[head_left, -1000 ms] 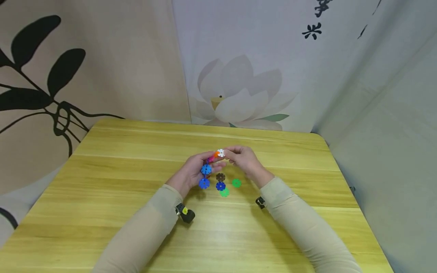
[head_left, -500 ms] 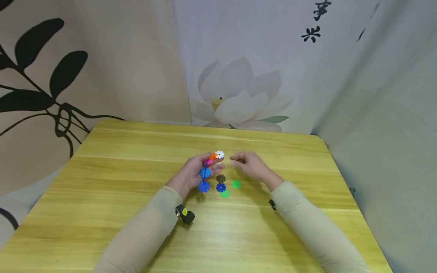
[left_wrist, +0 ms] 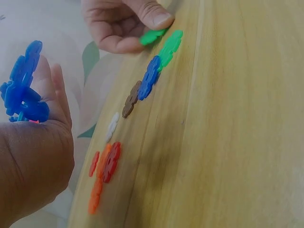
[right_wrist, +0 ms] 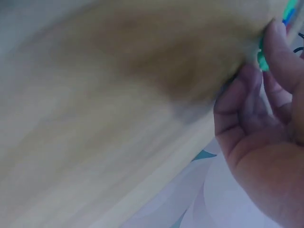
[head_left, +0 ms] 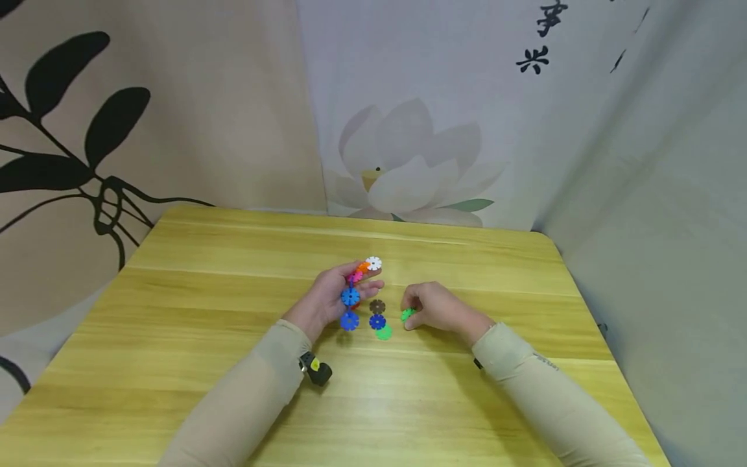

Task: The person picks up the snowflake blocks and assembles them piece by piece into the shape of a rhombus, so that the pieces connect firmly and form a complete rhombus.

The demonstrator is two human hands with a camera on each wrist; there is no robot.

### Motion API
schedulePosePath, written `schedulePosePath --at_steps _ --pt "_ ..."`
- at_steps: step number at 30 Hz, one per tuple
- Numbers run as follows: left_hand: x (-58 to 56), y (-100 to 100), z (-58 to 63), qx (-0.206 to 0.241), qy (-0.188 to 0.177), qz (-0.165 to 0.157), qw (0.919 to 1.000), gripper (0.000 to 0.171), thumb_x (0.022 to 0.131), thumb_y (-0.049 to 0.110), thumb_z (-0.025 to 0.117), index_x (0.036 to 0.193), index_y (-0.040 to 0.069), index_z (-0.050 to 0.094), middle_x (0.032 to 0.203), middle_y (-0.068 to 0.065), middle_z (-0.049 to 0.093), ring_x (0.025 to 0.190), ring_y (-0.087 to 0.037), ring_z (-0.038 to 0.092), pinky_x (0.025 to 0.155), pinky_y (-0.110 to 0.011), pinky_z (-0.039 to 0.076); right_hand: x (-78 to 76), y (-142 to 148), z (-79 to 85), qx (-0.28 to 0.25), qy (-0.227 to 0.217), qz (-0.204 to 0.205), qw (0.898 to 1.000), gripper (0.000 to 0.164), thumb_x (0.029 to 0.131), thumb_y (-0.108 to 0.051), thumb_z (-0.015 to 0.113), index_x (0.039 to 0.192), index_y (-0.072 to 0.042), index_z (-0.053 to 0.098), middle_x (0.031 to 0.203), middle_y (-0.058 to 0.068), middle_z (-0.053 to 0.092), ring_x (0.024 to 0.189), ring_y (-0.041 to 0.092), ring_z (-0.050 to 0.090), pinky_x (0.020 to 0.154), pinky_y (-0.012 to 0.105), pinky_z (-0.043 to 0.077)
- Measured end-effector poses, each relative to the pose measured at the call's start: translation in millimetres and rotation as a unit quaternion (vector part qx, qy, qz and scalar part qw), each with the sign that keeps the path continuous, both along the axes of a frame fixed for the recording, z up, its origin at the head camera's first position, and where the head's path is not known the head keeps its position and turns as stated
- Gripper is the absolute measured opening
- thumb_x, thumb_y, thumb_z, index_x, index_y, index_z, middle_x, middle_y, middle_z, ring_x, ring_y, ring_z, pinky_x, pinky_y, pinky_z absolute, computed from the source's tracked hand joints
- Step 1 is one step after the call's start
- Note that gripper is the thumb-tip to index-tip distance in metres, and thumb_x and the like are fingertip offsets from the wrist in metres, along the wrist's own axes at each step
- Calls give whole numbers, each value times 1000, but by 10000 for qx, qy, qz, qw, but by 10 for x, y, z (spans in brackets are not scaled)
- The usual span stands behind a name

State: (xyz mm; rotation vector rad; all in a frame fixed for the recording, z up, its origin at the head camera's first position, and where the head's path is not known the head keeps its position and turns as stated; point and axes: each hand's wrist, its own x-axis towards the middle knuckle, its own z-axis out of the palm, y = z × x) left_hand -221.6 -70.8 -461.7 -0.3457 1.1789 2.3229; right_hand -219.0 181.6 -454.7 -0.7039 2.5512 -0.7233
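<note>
My left hand (head_left: 320, 297) holds a linked chain of notched plastic snowflake discs above the table. A white disc (head_left: 373, 263) tops the chain, then come orange and pink discs, with blue discs (head_left: 350, 297) hanging below. At the right, my right hand (head_left: 439, 306) pinches a green snowflake disc (left_wrist: 153, 37) between thumb and fingers, at or just above the tabletop. Between the hands lie a brown disc (head_left: 377, 306), a dark blue disc (head_left: 377, 322) and a light green disc (head_left: 383, 333). The left palm and part of the chain are hidden in the left wrist view.
More loose discs lie on the wooden table (head_left: 233, 389) under the left hand: a white disc (left_wrist: 112, 127), a red disc (left_wrist: 112, 162) and an orange disc (left_wrist: 96, 194). A printed curtain (head_left: 245, 117) hangs behind the table's far edge.
My right hand has let go of the white disc on the chain, drawn back right and come down, and now pinches the green disc. The left hand stays nearly still with the chain.
</note>
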Motion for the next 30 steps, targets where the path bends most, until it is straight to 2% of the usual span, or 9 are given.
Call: schedulePosePath --at_steps 3,6,9,11,14,23,30 --pt "13 8 11 -19 51 -57 10000 40 117 27 42 151 6 46 159 -23 54 102 -28 81 87 -33 69 -65 17 63 8 92 -217 9997 17 92 -15 86 99 -12 71 91 0 72 84 12 62 78 29 57" --pt "21 16 24 -88 158 -154 9997 36 117 27 42 146 6 49 159 -24 54 95 -25 81 85 -31 69 -159 7 149 -415 163 -876 9952 10 99 -16 78 107 -11 74 97 3 75 89 16 70 83 34 62" --pt "27 29 35 -160 289 -277 9991 34 117 27 42 143 5 49 160 -26 52 93 -23 82 84 -31 69 -253 -39 226 -1208 92 -1598 9797 15 104 -20 73 115 -11 75 104 7 78 96 22 73 88 43 65" --pt "33 40 44 -190 347 -365 9986 34 117 26 42 143 5 49 160 -27 51 94 -23 82 84 -31 69 -300 -80 258 -1593 47 -1840 9699 17 105 -23 72 117 -13 75 106 7 78 99 24 73 92 48 65" --pt "40 51 54 -220 382 -450 9980 36 117 27 43 145 4 48 160 -28 51 94 -23 82 84 -32 69 -339 -136 285 -1809 55 -1919 9646 14 105 -24 72 114 -15 76 106 7 79 98 25 72 93 51 64" --pt "38 41 55 -341 404 -496 9974 40 116 29 47 145 0 51 157 -28 54 91 -21 82 82 -30 69 -350 -190 301 -1993 146 -1748 9641 11 104 -17 72 112 -13 78 103 9 79 94 24 71 93 57 63" --pt "28 44 52 -454 424 -575 9964 39 117 30 45 142 1 51 154 -29 55 85 -19 81 76 -28 69 -366 -191 292 -2053 36 -1745 9630 11 104 -14 71 112 -12 79 106 11 79 105 37 74 97 58 62"
